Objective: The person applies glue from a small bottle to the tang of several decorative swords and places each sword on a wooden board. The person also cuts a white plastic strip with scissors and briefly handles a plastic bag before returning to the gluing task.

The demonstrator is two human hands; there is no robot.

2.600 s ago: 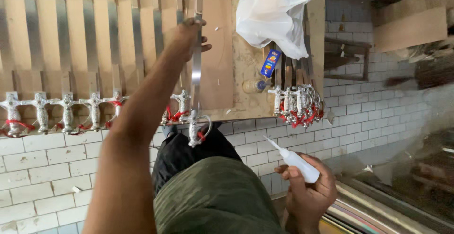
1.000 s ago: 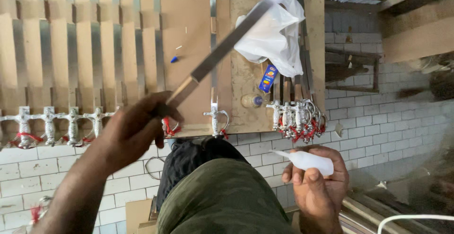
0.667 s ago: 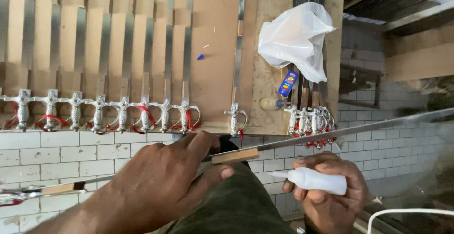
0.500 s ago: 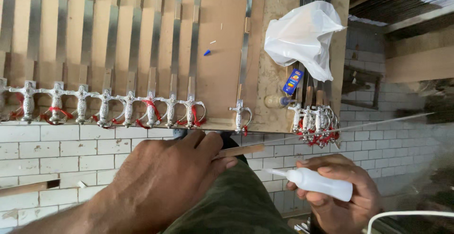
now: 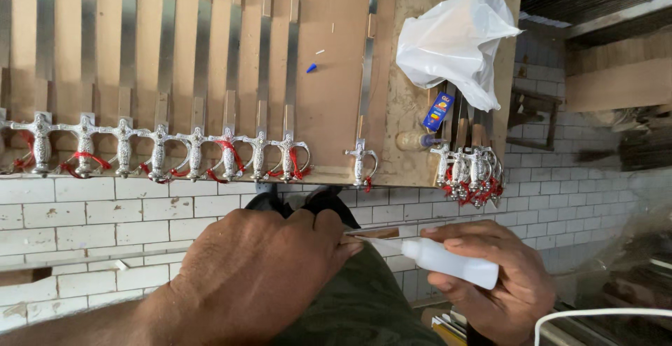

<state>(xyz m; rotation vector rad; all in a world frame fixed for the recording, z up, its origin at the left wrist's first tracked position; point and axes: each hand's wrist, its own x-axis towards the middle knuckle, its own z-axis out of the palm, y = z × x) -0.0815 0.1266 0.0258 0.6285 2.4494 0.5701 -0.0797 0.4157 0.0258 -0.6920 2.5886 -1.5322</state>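
My left hand (image 5: 252, 276) is closed over a long thin metal blade (image 5: 378, 232) that lies across my lap; only a short brownish end sticks out past my fingertips. My right hand (image 5: 493, 279) grips a white squeeze bottle (image 5: 451, 263). Its pointed nozzle aims left and touches the blade's end just beside my left fingers. Beyond my hands, a wooden board (image 5: 329, 52) carries a row of small swords (image 5: 189, 153) with silver hilts and red tassels. A single sword (image 5: 360, 157) lies apart from them.
A bundle of silver hilts (image 5: 470, 171) lies at the board's right end, under a white plastic bag (image 5: 455, 38). A small blue packet (image 5: 439, 111) and a small bottle (image 5: 413, 140) sit beside them. The floor is white tile (image 5: 91, 213). A white cable (image 5: 595, 314) curves at the lower right.
My left hand lifted a blade off the board and swung it down across my lap. My right hand brought the bottle's nozzle up to the blade's end.
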